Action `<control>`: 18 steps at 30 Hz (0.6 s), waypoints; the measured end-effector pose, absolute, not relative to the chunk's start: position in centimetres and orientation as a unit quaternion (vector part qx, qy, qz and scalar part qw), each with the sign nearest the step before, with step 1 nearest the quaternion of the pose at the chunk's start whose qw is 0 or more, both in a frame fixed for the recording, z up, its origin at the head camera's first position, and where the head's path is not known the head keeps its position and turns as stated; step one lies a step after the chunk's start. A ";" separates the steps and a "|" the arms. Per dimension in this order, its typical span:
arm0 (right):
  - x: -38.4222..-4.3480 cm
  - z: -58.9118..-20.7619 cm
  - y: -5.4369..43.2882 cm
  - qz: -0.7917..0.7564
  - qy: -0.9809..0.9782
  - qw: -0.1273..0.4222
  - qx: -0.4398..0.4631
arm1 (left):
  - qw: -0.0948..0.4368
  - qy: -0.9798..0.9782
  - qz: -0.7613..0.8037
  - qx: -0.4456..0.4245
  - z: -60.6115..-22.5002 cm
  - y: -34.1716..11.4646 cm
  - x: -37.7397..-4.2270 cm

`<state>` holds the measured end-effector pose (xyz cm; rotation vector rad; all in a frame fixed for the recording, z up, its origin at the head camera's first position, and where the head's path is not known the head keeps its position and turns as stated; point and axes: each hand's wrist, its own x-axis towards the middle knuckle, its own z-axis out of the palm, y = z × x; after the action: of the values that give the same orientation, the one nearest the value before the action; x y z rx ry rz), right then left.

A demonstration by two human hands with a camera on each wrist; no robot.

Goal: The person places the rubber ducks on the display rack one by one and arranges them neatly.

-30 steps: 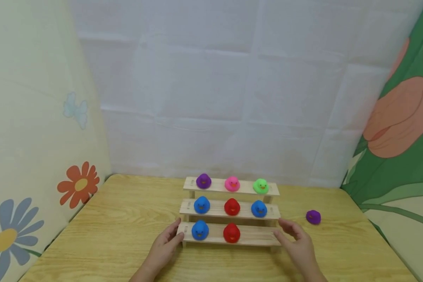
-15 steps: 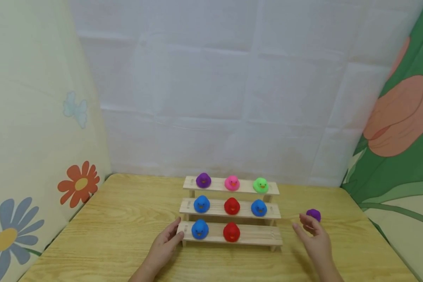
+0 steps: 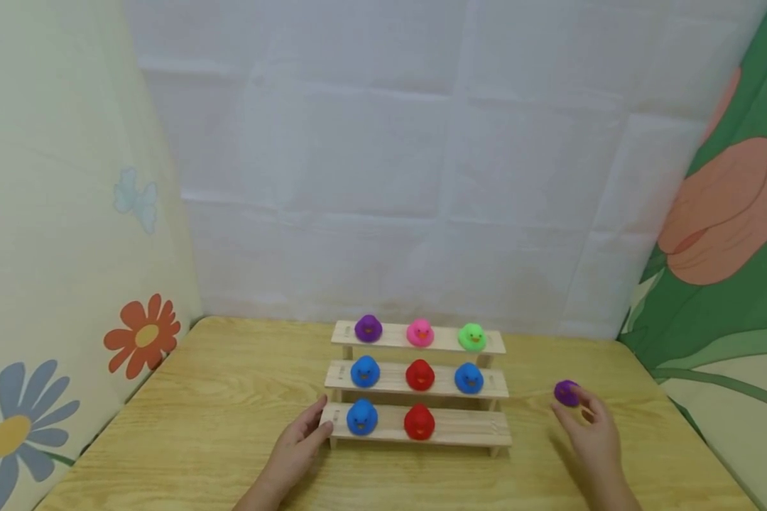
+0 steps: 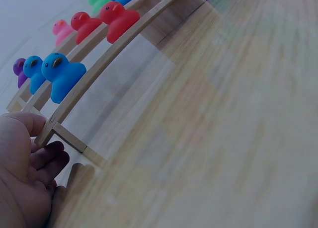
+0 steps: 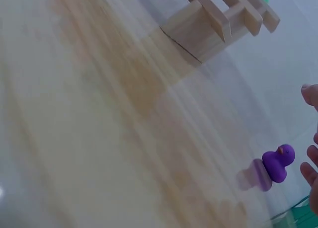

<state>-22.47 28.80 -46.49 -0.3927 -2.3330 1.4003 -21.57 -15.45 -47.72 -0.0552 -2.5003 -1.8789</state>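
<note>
A three-tier wooden stand bears rubber ducks. The top tier holds a purple duck, a pink duck and a green duck. A red duck sits between two blue ducks on the middle tier. At the left of the bottom tier are a blue duck and a red duck. My left hand grips this tier's left end, thumb on top. My right hand is beside a loose purple duck on the table, fingers spread and apart from it in the right wrist view.
The wood-grain table extends to both sides of the stand. A white cloth hangs behind it. Flower-printed cloths flank the table, at left and at right.
My right hand has let go of the stand's right end and moved right to the loose purple duck. My left hand stays at the left end.
</note>
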 end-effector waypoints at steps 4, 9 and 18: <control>-23.0 -46.9 29.6 0.491 -0.838 0.193 -0.137 | 0.005 -0.795 -0.606 -0.020 -47.8 -15.5 -21.6; -23.5 -47.2 30.3 0.484 -0.845 0.181 -0.133 | 0.005 -0.792 -0.610 -0.024 -47.9 -15.5 -21.6; -24.8 -47.2 31.4 0.475 -0.859 0.137 -0.131 | 0.004 -0.792 -0.611 -0.019 -47.8 -15.4 -21.6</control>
<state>-24.83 31.44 -47.24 -0.3793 -2.4876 1.3741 -21.60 -15.44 -47.78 -0.0593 -2.4811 -1.9134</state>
